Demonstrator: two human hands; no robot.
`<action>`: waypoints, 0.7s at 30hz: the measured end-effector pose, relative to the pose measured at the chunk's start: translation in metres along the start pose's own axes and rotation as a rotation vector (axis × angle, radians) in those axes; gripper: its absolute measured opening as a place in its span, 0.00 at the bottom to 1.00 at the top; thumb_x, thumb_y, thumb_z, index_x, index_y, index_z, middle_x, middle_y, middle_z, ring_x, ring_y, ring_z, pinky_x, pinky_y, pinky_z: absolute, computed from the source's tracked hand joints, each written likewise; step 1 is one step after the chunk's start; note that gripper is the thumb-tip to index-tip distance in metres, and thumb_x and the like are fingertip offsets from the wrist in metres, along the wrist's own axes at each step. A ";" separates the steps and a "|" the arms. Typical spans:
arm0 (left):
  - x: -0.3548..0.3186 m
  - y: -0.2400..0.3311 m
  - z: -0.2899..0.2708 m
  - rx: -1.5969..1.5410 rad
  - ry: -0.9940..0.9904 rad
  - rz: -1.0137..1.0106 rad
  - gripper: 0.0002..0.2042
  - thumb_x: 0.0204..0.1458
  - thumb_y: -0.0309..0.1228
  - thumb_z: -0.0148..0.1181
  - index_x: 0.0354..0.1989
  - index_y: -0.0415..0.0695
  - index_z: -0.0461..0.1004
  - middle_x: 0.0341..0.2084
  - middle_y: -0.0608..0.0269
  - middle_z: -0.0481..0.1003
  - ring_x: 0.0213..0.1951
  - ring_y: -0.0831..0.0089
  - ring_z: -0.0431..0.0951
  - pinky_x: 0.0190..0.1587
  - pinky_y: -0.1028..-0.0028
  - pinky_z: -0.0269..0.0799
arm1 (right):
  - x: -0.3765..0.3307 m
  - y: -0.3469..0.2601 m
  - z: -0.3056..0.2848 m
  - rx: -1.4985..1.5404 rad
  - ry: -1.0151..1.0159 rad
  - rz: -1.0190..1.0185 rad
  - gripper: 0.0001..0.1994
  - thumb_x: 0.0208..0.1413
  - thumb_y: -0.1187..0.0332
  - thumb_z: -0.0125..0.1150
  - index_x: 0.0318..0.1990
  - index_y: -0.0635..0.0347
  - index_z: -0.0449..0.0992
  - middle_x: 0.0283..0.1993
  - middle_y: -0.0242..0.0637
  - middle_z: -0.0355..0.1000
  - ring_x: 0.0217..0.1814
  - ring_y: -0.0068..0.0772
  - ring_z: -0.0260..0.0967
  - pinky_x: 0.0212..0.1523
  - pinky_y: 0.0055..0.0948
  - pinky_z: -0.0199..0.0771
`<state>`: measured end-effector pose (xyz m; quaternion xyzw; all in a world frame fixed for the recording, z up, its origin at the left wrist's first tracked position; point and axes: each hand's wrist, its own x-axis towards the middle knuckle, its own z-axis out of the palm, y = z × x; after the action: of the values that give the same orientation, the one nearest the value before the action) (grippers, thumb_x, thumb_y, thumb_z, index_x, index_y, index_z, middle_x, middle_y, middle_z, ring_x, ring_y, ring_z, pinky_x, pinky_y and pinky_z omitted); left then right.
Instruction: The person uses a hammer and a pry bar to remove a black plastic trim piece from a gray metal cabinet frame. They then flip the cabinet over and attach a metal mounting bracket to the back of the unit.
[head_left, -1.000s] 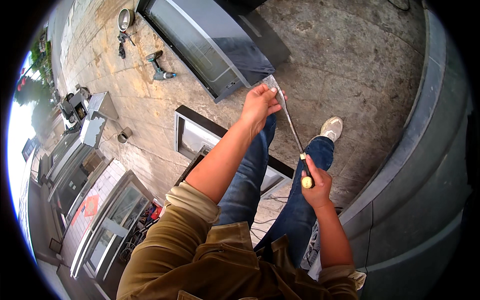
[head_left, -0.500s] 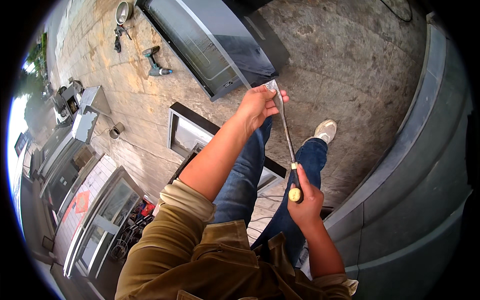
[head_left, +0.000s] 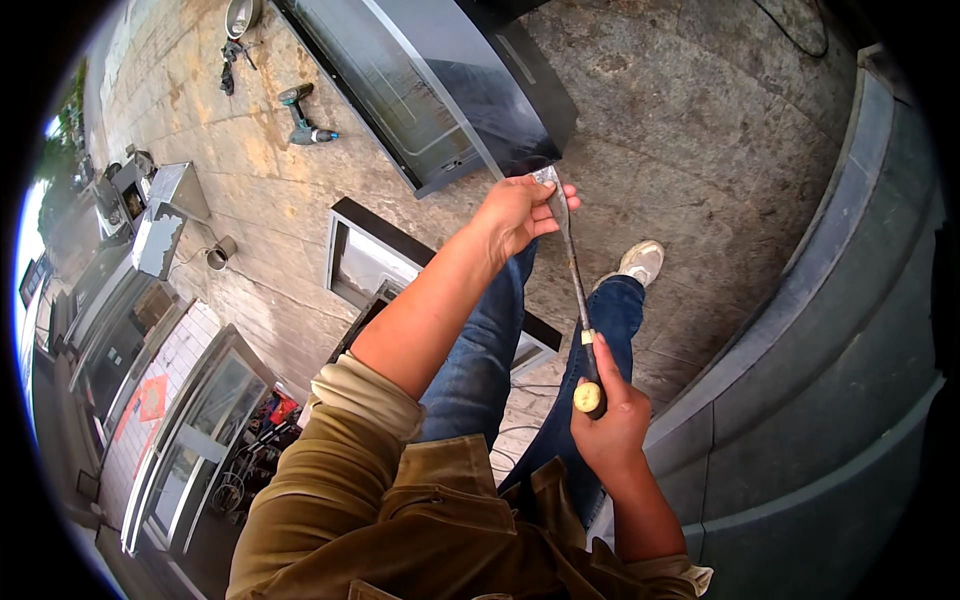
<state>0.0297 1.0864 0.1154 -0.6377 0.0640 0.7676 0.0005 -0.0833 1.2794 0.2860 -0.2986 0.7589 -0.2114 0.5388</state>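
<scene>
Steel shaft of a long screwdriver [head_left: 572, 262] held up in front of the body, running from handle near the lap to tip out over the paving; handle black with a yellowish butt end

Right hand [head_left: 608, 425] wrapped tight around the handle, fingers closed, butt end showing above the fist, forearm coming in from lower edge

Left hand [head_left: 517, 212] stretched forward, fingers pinched shut on a small grey scrap of metal or cloth [head_left: 546, 178] at the tip of the shaft; cannot tell whether scrap is part of the tool or separate

Below the tool: blue jeans [head_left: 480, 350], one light-coloured shoe [head_left: 640, 262] planted on stone paving [head_left: 680, 150], olive jacket [head_left: 400, 510] with sleeve pushed up on the left arm

Just beyond the left hand: corner of a large dark appliance casing [head_left: 440, 90] lying flat on the paving

Under the left forearm: dark-framed glass door panel [head_left: 370, 265] lying flat, partly hidden by the arm and legs

Further off, upper left: cordless drill [head_left: 303, 118] on the ground, metal bowl [head_left: 240, 15] at top edge, small tin cup [head_left: 218, 255] by a grey box [head_left: 165, 215]

Right side: curved grey stone kerb [head_left: 800, 300]

Left edge: more glass-fronted cabinets [head_left: 190, 420], badly bent by the lens
</scene>
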 end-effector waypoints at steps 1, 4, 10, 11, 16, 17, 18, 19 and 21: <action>-0.001 0.002 0.001 0.000 0.006 -0.007 0.10 0.62 0.25 0.39 0.47 0.36 0.66 0.41 0.53 0.75 0.43 0.65 0.79 0.43 0.68 0.78 | 0.001 -0.005 -0.003 -0.001 -0.002 0.012 0.34 0.38 0.74 0.60 0.60 0.55 0.66 0.19 0.43 0.67 0.20 0.46 0.66 0.24 0.37 0.66; -0.004 0.006 0.005 0.001 0.004 -0.025 0.10 0.62 0.25 0.39 0.46 0.36 0.66 0.41 0.52 0.75 0.43 0.64 0.79 0.43 0.68 0.78 | 0.005 -0.024 -0.014 -0.022 -0.049 0.102 0.33 0.39 0.73 0.59 0.60 0.53 0.66 0.19 0.45 0.67 0.21 0.48 0.68 0.25 0.38 0.67; -0.004 0.008 0.003 -0.074 -0.007 -0.049 0.07 0.61 0.25 0.41 0.41 0.37 0.66 0.39 0.52 0.76 0.41 0.63 0.79 0.42 0.65 0.78 | 0.015 -0.053 -0.035 -0.087 -0.095 0.141 0.31 0.42 0.73 0.59 0.60 0.51 0.66 0.21 0.48 0.69 0.25 0.51 0.70 0.27 0.39 0.69; -0.005 0.009 0.004 -0.081 -0.003 -0.054 0.08 0.61 0.25 0.41 0.42 0.36 0.66 0.39 0.52 0.76 0.42 0.63 0.79 0.43 0.66 0.78 | 0.017 -0.057 -0.038 -0.085 -0.099 0.137 0.31 0.42 0.73 0.59 0.59 0.51 0.66 0.21 0.48 0.69 0.25 0.52 0.70 0.28 0.39 0.69; -0.011 0.014 0.009 -0.146 0.013 -0.086 0.11 0.61 0.25 0.41 0.44 0.33 0.68 0.41 0.51 0.76 0.43 0.64 0.78 0.45 0.68 0.77 | 0.034 -0.078 -0.056 -0.102 -0.124 0.126 0.29 0.42 0.73 0.60 0.58 0.52 0.68 0.24 0.51 0.71 0.28 0.53 0.71 0.30 0.39 0.70; -0.011 0.015 0.010 -0.159 0.006 -0.094 0.11 0.61 0.25 0.41 0.45 0.32 0.68 0.41 0.51 0.76 0.43 0.64 0.78 0.45 0.68 0.76 | 0.037 -0.087 -0.060 -0.111 -0.131 0.151 0.27 0.43 0.73 0.61 0.56 0.56 0.69 0.28 0.52 0.73 0.31 0.52 0.73 0.33 0.37 0.71; -0.011 0.016 0.010 -0.171 -0.001 -0.102 0.11 0.61 0.25 0.41 0.45 0.32 0.68 0.41 0.51 0.76 0.44 0.64 0.78 0.45 0.68 0.76 | 0.040 -0.093 -0.063 -0.111 -0.117 0.128 0.26 0.44 0.73 0.61 0.56 0.57 0.70 0.29 0.53 0.73 0.31 0.52 0.73 0.34 0.37 0.71; -0.011 0.016 0.010 -0.187 -0.003 -0.102 0.11 0.60 0.25 0.41 0.46 0.32 0.67 0.41 0.51 0.76 0.44 0.64 0.78 0.45 0.68 0.76 | 0.044 -0.097 -0.066 -0.111 -0.107 0.096 0.25 0.44 0.73 0.61 0.55 0.59 0.70 0.30 0.53 0.73 0.32 0.52 0.73 0.34 0.36 0.71; -0.010 0.017 0.009 -0.228 0.007 -0.107 0.12 0.60 0.25 0.41 0.46 0.32 0.67 0.41 0.51 0.76 0.44 0.65 0.78 0.45 0.69 0.76 | 0.053 -0.114 -0.072 -0.104 -0.141 0.146 0.23 0.46 0.72 0.60 0.53 0.65 0.71 0.34 0.56 0.74 0.38 0.50 0.74 0.41 0.36 0.71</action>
<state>0.0214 1.0710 0.1287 -0.6387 -0.0577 0.7666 -0.0312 -0.1387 1.1593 0.3467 -0.2843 0.7487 -0.1105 0.5886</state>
